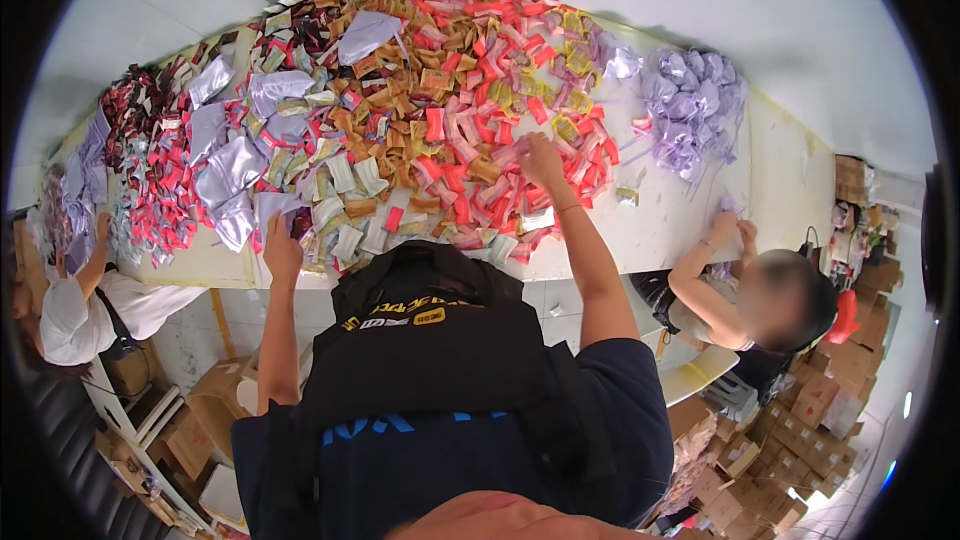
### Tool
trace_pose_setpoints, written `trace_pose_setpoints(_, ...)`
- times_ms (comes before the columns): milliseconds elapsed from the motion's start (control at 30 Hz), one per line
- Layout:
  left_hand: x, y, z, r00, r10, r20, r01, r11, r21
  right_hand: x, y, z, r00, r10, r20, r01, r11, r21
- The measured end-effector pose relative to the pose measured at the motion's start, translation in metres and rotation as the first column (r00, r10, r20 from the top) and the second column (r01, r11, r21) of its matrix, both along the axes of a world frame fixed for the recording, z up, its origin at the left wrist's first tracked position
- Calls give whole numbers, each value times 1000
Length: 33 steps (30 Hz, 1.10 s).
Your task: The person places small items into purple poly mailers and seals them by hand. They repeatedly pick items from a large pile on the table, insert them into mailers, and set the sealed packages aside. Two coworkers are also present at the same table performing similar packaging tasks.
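Observation:
My left hand (283,248) is closed on the edge of a lilac satin pouch (272,204) at the table's near edge. More lilac pouches (230,173) lie just beyond it. Farther right, my right hand (542,162) reaches into a heap of small red and pink packets (462,208); its fingers are pinched together, and what is between them is too small to make out. Brown packets (375,130) spread across the middle, with silvery-white packets (341,175) between my hands. Yellow-edged clear packets (565,128) sit just beyond my right hand.
A mound of filled-looking lilac pouches (695,105) stands on the white table (640,230) at right. One co-worker (735,300) sits at the right, another (75,315) at the far left. Dark red packets (140,120) cover the left end. Cardboard boxes (815,400) are stacked behind at right.

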<state>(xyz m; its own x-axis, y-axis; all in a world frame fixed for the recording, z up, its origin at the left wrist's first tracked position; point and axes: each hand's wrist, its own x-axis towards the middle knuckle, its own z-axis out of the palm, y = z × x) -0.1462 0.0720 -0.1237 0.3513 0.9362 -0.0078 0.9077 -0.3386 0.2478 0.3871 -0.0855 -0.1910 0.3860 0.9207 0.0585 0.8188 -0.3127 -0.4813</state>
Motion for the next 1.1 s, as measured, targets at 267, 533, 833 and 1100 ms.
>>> trace_pose_setpoints(267,63,-17,124,925,-174,338,219,970,-101,-23,-6,19,981,146,126,-120,975,-188)
trace_pose_setpoints(533,107,-42,132,878,-96,468,178,975,-134,-72,8,46,978,26,-207,-55,989,-136)
trace_pose_setpoints(833,98,-53,135,881,-77,466,183,965,-186,-117,25,69,981,176,-78,-161,972,169)
trace_pose_setpoints(1100,101,-58,154,885,-195,424,269,955,-124,-222,35,-6,703,710,34,-705,703,-92)
